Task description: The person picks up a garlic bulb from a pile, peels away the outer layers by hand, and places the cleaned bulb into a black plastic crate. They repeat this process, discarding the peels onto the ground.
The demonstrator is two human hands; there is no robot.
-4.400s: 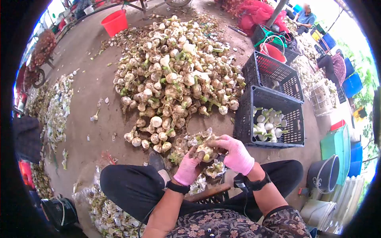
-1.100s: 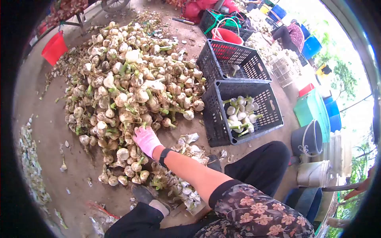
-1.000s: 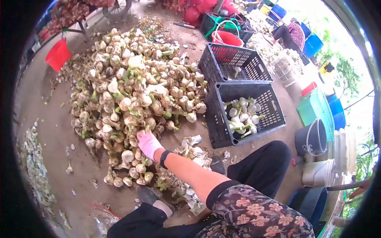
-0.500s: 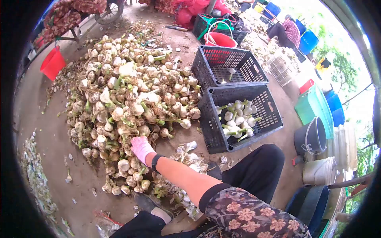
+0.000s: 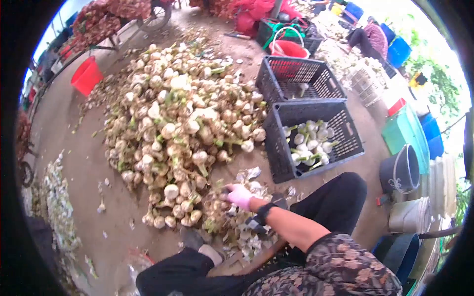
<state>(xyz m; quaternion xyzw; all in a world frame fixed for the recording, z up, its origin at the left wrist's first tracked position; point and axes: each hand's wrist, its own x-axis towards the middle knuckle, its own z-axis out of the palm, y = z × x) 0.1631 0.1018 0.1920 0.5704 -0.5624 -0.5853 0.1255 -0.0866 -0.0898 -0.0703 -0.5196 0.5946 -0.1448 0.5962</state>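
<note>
My right hand [image 5: 240, 196], in a pink glove with a dark band at the wrist, is over the near right edge of a large heap of garlic [image 5: 192, 126]. Its fingers are curled round what looks like a brownish garlic bulb, blurred by motion. Beneath it lie pale peelings [image 5: 249, 241] and dry stalks. A dark grey object [image 5: 256, 225] shows just under the wrist; its kind cannot be made out. Cleaned white garlic bulbs with green stems [image 5: 311, 143] lie in the nearer black crate [image 5: 281, 165]. No part of my left hand can be made out.
A second black crate [image 5: 269, 81] stands behind the first, holding a bulb. Red buckets [image 5: 87, 76] stand beyond the heap. At right are a dark bucket [image 5: 395, 170], a white bucket [image 5: 410, 217] and a green bin [image 5: 407, 133]. Another person [image 5: 373, 39] sits at the back right.
My right hand has drawn back from the heap, toward me and over the peelings, apparently bringing a garlic bulb. The whole view has shifted slightly, moving the heap and crates rightward.
</note>
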